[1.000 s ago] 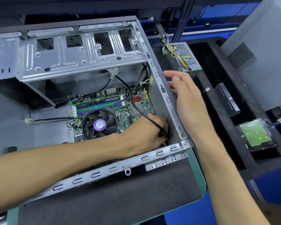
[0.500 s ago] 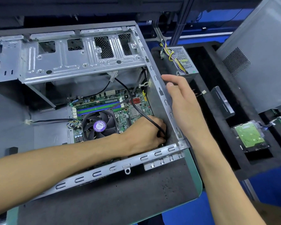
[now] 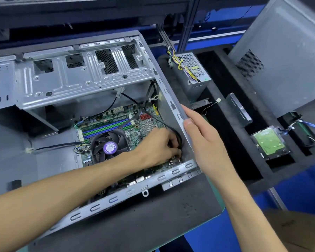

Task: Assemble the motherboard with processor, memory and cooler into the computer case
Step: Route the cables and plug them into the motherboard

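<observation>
Within the last second the right hand (image 3: 204, 140) had come down from hovering over the computer case (image 3: 173, 104) and gripped its side wall, thumb on the inner face and fingers wrapped over the outside. That steadied the case for the work inside. The left hand (image 3: 158, 148) had stayed where it was, reaching into the case just inside the right hand, fingers curled and pinching something small at the near corner of the motherboard (image 3: 149, 124), beside a black cable (image 3: 171, 126); what it pinched could not be made out. The board already lay in the case with the cooler (image 3: 109, 147) and memory (image 3: 105, 127) fitted, behind the left wrist. The job looked to be at the fastening or connecting stage.
</observation>
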A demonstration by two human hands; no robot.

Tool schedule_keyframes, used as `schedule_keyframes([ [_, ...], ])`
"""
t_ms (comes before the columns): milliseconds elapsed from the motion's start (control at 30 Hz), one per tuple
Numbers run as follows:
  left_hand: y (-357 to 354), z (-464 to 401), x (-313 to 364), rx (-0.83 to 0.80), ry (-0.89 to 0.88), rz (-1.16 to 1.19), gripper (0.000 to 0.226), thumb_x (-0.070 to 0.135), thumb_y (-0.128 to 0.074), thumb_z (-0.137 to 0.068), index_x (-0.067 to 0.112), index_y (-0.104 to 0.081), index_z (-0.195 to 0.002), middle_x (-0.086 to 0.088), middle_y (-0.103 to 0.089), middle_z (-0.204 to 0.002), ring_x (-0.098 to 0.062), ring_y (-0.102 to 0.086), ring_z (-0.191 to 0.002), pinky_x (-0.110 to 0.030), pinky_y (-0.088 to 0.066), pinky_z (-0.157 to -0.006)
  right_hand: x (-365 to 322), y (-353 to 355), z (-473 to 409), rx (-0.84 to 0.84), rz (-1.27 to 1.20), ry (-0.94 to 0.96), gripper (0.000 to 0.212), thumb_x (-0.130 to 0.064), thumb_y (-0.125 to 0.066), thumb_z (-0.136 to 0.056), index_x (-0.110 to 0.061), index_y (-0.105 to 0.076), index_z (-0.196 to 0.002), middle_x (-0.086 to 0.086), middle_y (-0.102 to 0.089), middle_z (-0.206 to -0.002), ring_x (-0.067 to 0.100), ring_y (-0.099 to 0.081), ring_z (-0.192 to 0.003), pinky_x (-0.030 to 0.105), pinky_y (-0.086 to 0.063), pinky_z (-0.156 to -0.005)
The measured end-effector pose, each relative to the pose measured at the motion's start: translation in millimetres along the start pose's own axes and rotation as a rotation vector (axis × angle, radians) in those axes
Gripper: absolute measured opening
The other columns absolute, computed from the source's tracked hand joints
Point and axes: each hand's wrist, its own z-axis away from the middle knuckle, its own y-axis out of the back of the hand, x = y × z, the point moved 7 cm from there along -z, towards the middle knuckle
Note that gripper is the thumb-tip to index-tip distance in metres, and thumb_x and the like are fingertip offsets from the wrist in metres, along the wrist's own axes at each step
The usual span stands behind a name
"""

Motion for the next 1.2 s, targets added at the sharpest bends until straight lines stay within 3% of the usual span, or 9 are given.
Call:
schedule_keyframes([
  [133,-2,3,4,-0.006,-0.036,0.036,0.01,0.017,-0.08,-0.079,0.011,-0.073,-0.082,0.001,-0.071,-0.078,-0.017,-0.064,-0.074,-0.036,-0.055,-0.072,0,1,-1,0.006,-0.007,0.01,0.039,-0.023,-0.043,-0.108,-0.035,-0.055,-0.144,-0.025,-0.06,-0.136,-0.007,-0.051,-0.129,0.03,-0.039,-0.113],
  [333,-2,2,4,-0.015,-0.047,0.032,0.009,0.015,-0.078,-0.08,0.01,-0.074,-0.087,0.0,-0.072,-0.083,-0.018,-0.066,-0.08,-0.036,-0.055,-0.075,-1,1,0,0.01,0.011,0.007,0.039,-0.022,-0.043,-0.108,-0.034,-0.055,-0.144,-0.024,-0.061,-0.135,-0.007,-0.052,-0.128,0.027,-0.04,-0.112],
  [467,-6,7,11,-0.012,-0.148,-0.039,0.009,0.017,-0.076,-0.082,0.013,-0.075,-0.089,0.002,-0.071,-0.09,-0.018,-0.065,-0.085,-0.035,-0.054,-0.078,-1,1,0,0.011,0.022,0.006,0.039,-0.023,-0.043,-0.108,-0.034,-0.054,-0.144,-0.024,-0.06,-0.137,-0.009,-0.051,-0.128,0.021,-0.039,-0.109],
  [633,-4,10,15,0.012,-0.213,-0.069,0.009,0.018,-0.074,-0.084,0.012,-0.074,-0.091,0.0,-0.07,-0.094,-0.019,-0.063,-0.089,-0.036,-0.052,-0.082,-1,-1,1,0.012,0.019,0.002,0.04,-0.024,-0.042,-0.109,-0.033,-0.053,-0.145,-0.024,-0.058,-0.139,-0.009,-0.049,-0.13,0.025,-0.038,-0.113],
  [767,-13,11,20,-0.028,-0.308,-0.289,0.019,0.025,-0.062,-0.095,0.011,-0.073,-0.101,-0.004,-0.068,-0.106,-0.022,-0.06,-0.102,-0.036,-0.048,-0.089,-1,0,0,0.015,0.023,-0.001,0.039,-0.024,-0.042,-0.109,-0.034,-0.054,-0.145,-0.025,-0.059,-0.139,-0.01,-0.049,-0.13,0.023,-0.038,-0.113],
  [933,-15,4,12,-0.054,-0.213,-0.311,0.024,0.031,-0.059,-0.097,0.017,-0.072,-0.11,0.001,-0.066,-0.114,-0.018,-0.059,-0.108,-0.033,-0.047,-0.093,-1,1,0,0.02,0.023,0.003,0.039,-0.023,-0.043,-0.108,-0.033,-0.054,-0.144,-0.022,-0.059,-0.139,-0.008,-0.05,-0.13,0.028,-0.038,-0.115],
  [1200,-12,0,3,-0.066,-0.121,-0.236,0.02,0.034,-0.063,-0.094,0.02,-0.073,-0.103,0.001,-0.07,-0.101,-0.019,-0.063,-0.098,-0.034,-0.051,-0.088,-3,0,0,0.02,0.013,0.023,0.038,-0.02,-0.043,-0.108,-0.029,-0.055,-0.144,-0.02,-0.061,-0.137,-0.006,-0.052,-0.129,0.029,-0.041,-0.114],
])
